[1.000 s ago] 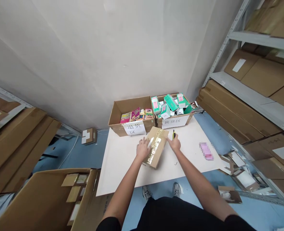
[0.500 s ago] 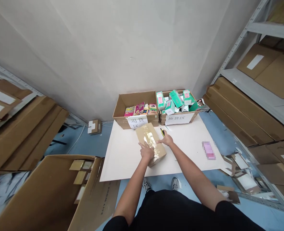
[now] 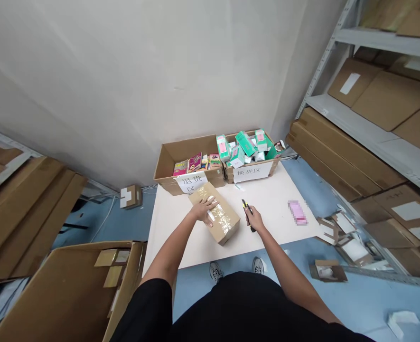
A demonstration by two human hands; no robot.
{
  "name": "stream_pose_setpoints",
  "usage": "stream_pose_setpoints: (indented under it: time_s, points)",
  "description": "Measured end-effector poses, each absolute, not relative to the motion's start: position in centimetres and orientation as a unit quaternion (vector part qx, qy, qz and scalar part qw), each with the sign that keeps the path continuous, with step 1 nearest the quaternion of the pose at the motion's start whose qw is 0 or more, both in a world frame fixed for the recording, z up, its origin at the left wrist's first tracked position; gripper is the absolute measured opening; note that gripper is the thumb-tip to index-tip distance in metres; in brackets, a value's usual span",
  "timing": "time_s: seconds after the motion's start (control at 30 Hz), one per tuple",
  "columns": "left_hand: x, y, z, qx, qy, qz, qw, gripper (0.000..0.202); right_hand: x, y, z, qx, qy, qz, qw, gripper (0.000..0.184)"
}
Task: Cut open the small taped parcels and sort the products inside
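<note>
A taped cardboard box (image 3: 227,221) lies at an angle on the white table (image 3: 174,237). Across its top, toward the far left part, my left hand (image 3: 201,210) rests flat with fingers spread. My right hand (image 3: 255,219) is wrapped around a black and yellow utility knife (image 3: 246,207), held just right of the box and apart from it. Whether the blade is out cannot be made out. Shiny clear tape covers the box's top and near end.
Behind stand an open carton of books (image 3: 167,183) and a carton of green and white boxes (image 3: 229,176), both with paper signs. A blurred pink item (image 3: 297,212) lies right. A large open carton (image 3: 70,247) stands left, and a shelf (image 3: 355,118) of boxes right.
My right hand has drawn away from the box toward me with the utility knife. My left hand has moved from the box's near part to its far left part. The view has shifted right.
</note>
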State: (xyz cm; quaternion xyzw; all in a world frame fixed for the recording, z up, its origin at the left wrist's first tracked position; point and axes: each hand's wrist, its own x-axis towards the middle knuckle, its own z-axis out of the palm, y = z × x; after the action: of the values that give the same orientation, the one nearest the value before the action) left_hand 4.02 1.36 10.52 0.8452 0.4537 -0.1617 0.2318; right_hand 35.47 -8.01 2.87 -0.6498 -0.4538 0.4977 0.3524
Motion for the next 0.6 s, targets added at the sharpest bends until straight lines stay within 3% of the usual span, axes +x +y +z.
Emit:
stream_pose_setpoints:
  time_s: [0.13,0.3,0.47,0.6]
  points:
    - [4.0,1.3,9.3,0.842,0.469,-0.167,0.207,0.130,37.3,-9.7,1.8,-0.653,-0.407,0.503,0.393,0.043]
    - [5.9,-0.1,8.7,0.808,0.532,-0.155,0.201,0.136,38.7,-9.8,1.0,-0.674,-0.378,0.520,0.364,0.040]
    - [11.5,-1.8,7.8,0.709,0.677,-0.099,0.172,0.103,39.3,-9.2,1.5,-0.667,-0.389,0.545,0.326,0.032]
    - [14.7,-2.7,6.8,0.638,0.742,-0.094,0.185,0.094,40.7,-8.1,2.4,-0.688,-0.401,0.523,0.305,0.034]
